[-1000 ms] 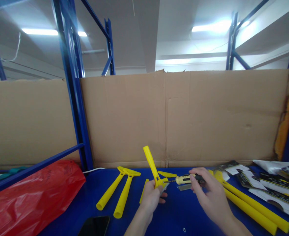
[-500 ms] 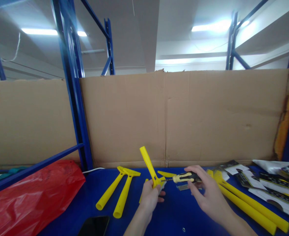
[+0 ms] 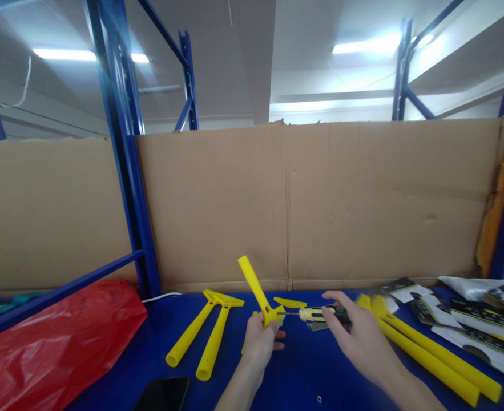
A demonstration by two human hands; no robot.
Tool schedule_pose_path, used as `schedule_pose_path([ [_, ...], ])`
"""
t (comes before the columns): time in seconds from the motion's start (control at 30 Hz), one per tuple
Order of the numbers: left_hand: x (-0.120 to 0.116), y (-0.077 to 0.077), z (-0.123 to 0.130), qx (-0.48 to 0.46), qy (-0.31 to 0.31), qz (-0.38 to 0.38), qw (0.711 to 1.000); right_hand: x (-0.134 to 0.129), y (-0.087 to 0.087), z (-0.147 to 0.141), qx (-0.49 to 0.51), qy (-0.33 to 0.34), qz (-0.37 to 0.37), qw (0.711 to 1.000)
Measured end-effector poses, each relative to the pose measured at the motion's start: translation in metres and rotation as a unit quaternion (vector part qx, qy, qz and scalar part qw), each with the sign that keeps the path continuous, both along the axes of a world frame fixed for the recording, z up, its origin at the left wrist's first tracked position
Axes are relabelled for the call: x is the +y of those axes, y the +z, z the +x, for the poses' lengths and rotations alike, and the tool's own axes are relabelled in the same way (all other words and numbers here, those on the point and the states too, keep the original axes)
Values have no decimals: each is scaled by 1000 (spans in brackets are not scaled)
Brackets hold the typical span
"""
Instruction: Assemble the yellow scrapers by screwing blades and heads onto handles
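My left hand [image 3: 260,338] grips a yellow plastic scraper [image 3: 253,282] by its head, the hollow handle pointing up and to the left. In my right hand [image 3: 354,337] is a screwdriver [image 3: 315,314] with a cream and black handle, held level. Its thin shaft reaches left to the scraper's head, and the tip seems to touch it, though the exact contact is too small to make out. Just behind the scraper lies a flat yellow piece [image 3: 290,302] on the blue surface. A small metal blade [image 3: 318,326] lies beneath the screwdriver, partly covered.
Two yellow scrapers [image 3: 212,341] lie to the left, beside a red plastic bag [image 3: 76,337]. A dark phone [image 3: 162,394] is at the front edge. Long yellow handles [image 3: 435,357] and black-and-white packages [image 3: 483,325] occupy the right. A cardboard wall [image 3: 217,205] closes the back.
The fingers of my right hand have shifted on the screwdriver's handle. The scraper's handle leans slightly further left. The whole view has moved a little.
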State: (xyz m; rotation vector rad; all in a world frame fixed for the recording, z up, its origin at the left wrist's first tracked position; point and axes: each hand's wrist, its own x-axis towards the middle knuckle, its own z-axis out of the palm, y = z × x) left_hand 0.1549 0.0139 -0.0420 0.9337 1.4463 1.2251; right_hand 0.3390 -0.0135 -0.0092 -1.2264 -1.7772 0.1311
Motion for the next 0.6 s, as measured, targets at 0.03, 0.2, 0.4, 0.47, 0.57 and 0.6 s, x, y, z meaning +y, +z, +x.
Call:
schedule_pose_path([
  [0.03,0,0,0,0,2,0,1000,0,0,1,11,9,-1,1000],
  [0.2,0,0,1,-2,1,1,1000,0,0,2,42,36,-8,998],
  [0.4,2,-2,1,0,11,4,1000,0,-2,-1,7,8,-36,999],
  [0.47,2,-3,1,-1,16,5,1000,0,-2,1,19,6,-15,1000],
  [0.57,2,-2,1,-2,17,1,1000,1,-3,3,36,30,-9,999],
  [0.6,1,-1,2,-2,16,-1,1000,1,-3,4,39,38,-15,998],
])
